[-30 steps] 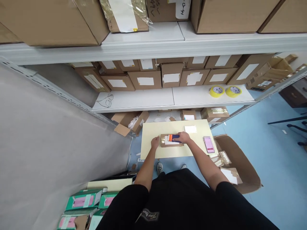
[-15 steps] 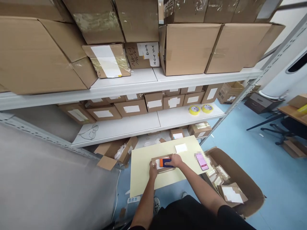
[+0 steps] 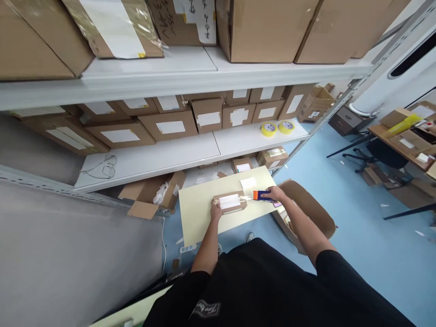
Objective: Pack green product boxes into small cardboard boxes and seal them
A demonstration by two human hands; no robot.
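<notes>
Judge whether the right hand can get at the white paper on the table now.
Probably not freely: the white paper lies near and uncovered, but the right hand holds a tape dispenser.

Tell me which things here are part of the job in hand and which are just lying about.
Job in hand:
cardboard box, left hand at its end
tape dispenser, in the right hand

Apparently just lying about:
yellow tape rolls, on the shelf
glasses, same shelf

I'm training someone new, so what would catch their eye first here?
Probably the blue-and-orange tape dispenser in the right hand, its clear strip reaching the small box at the left hand. Both are over the pale table. Next, perhaps, the two yellow tape rolls on the shelf behind.
</notes>
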